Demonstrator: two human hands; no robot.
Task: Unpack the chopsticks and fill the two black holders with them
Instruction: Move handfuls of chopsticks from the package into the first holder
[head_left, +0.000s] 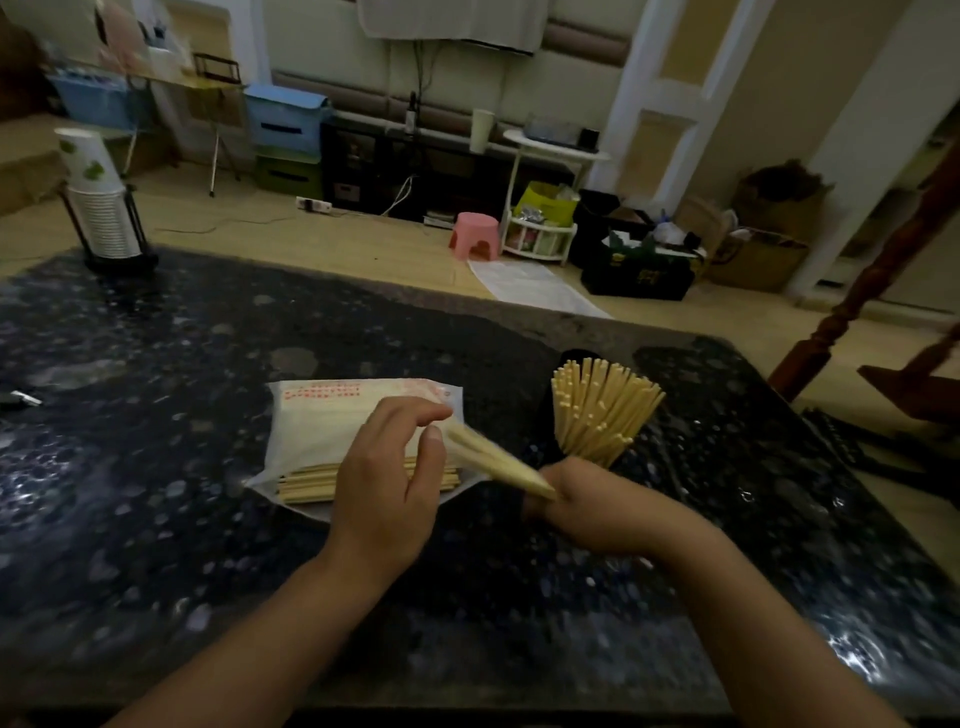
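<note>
- Right hand (587, 506) grips a small bundle of bamboo chopsticks (491, 460) at its near end, fingers curled round it; bundle slants up-left, motion-blurred.
- Left hand (387, 470) hovers over the packet, fingers loosely extended; thumb tip touches the far end of the held bundle; index finger lies just above it.
- White plastic chopstick packet (332, 415) with red print lies flat on the dark speckled countertop (156, 467), open at the near edge; loose chopsticks in the packet (311, 483) show at the opening, partly under the left hand.
- Black holder (550, 415) stands just right of the packet, packed with upright chopsticks (602, 410) fanning out at the top; holder body mostly hidden, dark on dark.
- Second black holder: cannot tell where it is.
- Stack of paper cups (98, 202) in a black wire stand at far left of the counter.
- Pink stool (475, 234) on the floor beyond.
</note>
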